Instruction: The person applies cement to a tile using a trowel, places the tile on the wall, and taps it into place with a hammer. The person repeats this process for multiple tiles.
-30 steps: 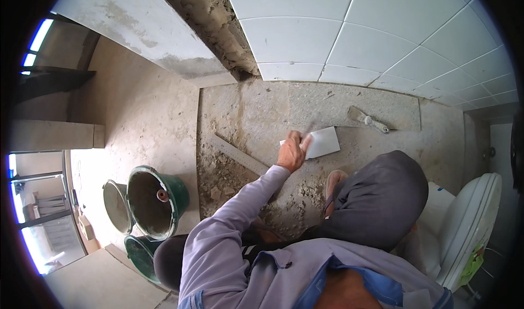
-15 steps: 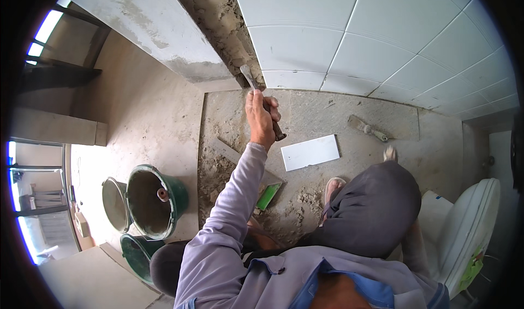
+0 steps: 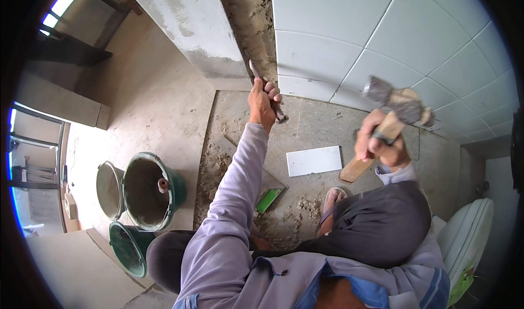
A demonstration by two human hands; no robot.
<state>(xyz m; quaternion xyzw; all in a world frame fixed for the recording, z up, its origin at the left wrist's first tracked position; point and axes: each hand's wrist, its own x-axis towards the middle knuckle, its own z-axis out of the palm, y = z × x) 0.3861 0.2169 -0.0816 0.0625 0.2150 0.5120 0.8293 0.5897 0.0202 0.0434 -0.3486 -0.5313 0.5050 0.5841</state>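
Note:
My left hand [image 3: 262, 102] is closed around a metal chisel [image 3: 252, 69], its tip pointing up at the rough mortar strip [image 3: 255, 33] between the plastered wall end and the white tiles. The chisel's struck end sticks out below the fist. On the right, my right hand [image 3: 382, 142] grips the wooden handle of a hammer [image 3: 394, 99], held raised in front of the tiled wall. The hammer head is somewhat blurred. A loose white tile [image 3: 314, 161] lies on the floor between my arms.
Left of me stand a large green bucket [image 3: 179, 183], a pale bucket [image 3: 109, 191] and a smaller green bucket [image 3: 130, 249]. A tool with a green face [image 3: 268, 200] lies among mortar rubble [image 3: 297, 219]. A white toilet [image 3: 465, 227] is at the right.
My right hand has come up into view from beside my knee, bringing the hammer. My left hand keeps hold of the chisel, now tilted slightly differently; the whole view has shifted a little.

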